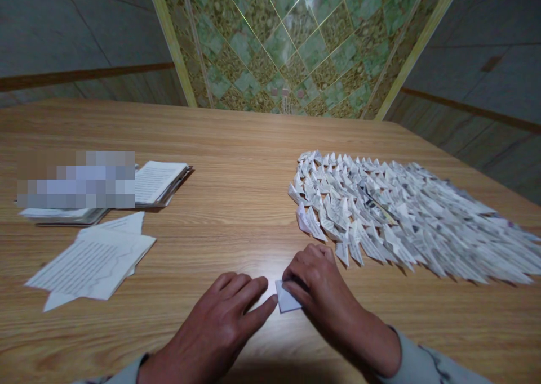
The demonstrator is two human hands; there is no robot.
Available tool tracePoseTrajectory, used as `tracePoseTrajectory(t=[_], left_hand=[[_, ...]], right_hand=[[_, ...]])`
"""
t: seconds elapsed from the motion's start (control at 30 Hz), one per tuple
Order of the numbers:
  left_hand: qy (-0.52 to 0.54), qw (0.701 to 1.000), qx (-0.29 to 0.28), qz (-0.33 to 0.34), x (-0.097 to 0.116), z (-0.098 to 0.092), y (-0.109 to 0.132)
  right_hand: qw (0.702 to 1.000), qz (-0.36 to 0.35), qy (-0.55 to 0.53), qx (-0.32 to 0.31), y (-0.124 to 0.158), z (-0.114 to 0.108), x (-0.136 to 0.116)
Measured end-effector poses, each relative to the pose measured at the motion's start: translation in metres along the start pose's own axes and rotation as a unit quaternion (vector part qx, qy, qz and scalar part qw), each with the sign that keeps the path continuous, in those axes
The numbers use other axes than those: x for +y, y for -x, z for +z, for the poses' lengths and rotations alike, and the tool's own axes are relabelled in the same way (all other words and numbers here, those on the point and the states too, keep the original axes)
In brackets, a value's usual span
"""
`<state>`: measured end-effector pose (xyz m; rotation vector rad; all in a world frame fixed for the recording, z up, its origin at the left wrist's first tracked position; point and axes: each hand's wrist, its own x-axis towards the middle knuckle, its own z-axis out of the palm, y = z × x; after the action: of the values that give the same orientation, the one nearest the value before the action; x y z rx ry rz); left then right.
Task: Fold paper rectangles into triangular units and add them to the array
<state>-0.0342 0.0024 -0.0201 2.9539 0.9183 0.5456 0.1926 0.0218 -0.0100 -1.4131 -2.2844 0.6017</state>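
Observation:
A small folded piece of white paper (288,297) lies on the wooden table, under the fingers of my right hand (318,295). My right hand presses and holds it from above and hides part of it. My left hand (215,323) rests on the table just left of the paper, its fingers spread and holding nothing. The left thumb tip comes up to the paper's left corner. Beyond my right hand lies a large overlapping mass of small folded printed-paper pieces (380,215), arranged in rows and close to my right fingertips but apart from them.
Loose printed sheets (93,263) lie at the left of the wooden table (220,133). Behind them is a stack of papers and a printed booklet (158,182), partly covered by a pixelated patch. Green patterned tiling (274,46) and grey walls stand beyond the table.

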Motion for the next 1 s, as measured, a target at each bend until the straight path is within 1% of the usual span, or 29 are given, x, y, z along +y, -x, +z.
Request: tracePoseTrajectory(t=[0.13, 0.3, 0.4, 0.53, 0.63, 0.73, 1.0], left_hand=[[0.011, 1.0, 0.003, 0.0, -0.0013, -0.0006, -0.0006], [0.024, 0.999, 0.038, 0.005, -0.0017, 0.0002, -0.0021], [0.018, 0.999, 0.028, 0.024, -0.0002, 0.0026, -0.0019], [0.017, 0.999, 0.005, 0.034, 0.0003, 0.0058, 0.0001], [-0.001, 0.999, -0.002, 0.041, -0.0004, 0.0073, 0.0015], [-0.011, 0.999, -0.01, 0.051, -0.0004, 0.0078, 0.0014], [-0.005, 0.998, -0.003, 0.064, 0.0024, 0.0069, -0.0043]], right_hand=[[1.0, -0.002, 0.006, -0.002, -0.0014, -0.0001, 0.0001], [1.0, -0.006, 0.013, -0.001, -0.0018, 0.0005, 0.0018], [1.0, -0.012, 0.023, 0.002, -0.0014, 0.0014, 0.003], [0.999, -0.018, 0.039, -0.001, -0.0016, 0.0007, 0.0026], [0.998, -0.019, 0.053, -0.008, -0.0012, -0.0015, 0.0005], [0.997, -0.026, 0.072, -0.002, -0.0001, -0.003, -0.0013], [0.994, -0.044, 0.101, 0.009, 0.0004, -0.002, -0.0001]])
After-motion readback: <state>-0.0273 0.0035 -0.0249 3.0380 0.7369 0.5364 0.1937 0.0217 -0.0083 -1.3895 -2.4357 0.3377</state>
